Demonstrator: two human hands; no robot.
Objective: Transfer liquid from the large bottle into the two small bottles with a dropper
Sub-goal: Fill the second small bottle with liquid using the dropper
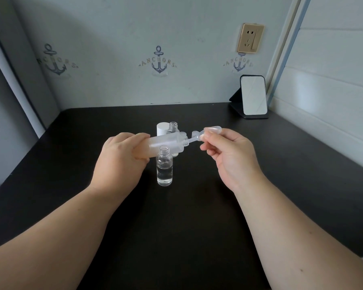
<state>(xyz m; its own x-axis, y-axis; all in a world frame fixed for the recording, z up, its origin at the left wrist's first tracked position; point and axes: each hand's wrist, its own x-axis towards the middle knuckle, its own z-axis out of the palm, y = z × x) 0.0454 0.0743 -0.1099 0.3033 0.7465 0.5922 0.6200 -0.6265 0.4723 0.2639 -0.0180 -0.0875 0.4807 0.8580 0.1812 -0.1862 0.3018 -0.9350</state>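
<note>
Nearest, one small bottle [164, 168] stands open on the black table [197, 227], roughly a third full of clear liquid. Behind it a second small bottle [173, 127] and one white cap [162, 129]. Left hand [120, 158] grips the frosted large bottle [166, 144] tipped sideways; right hand [228, 153] pinches one dropper [205, 133], tip in its mouth

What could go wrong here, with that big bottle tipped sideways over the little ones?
The left hand holds the frosted large bottle nearly level with its mouth open, so liquid might spill onto the black table. It also hangs just above the near small bottle, which stands uncapped and could be knocked over.
</note>
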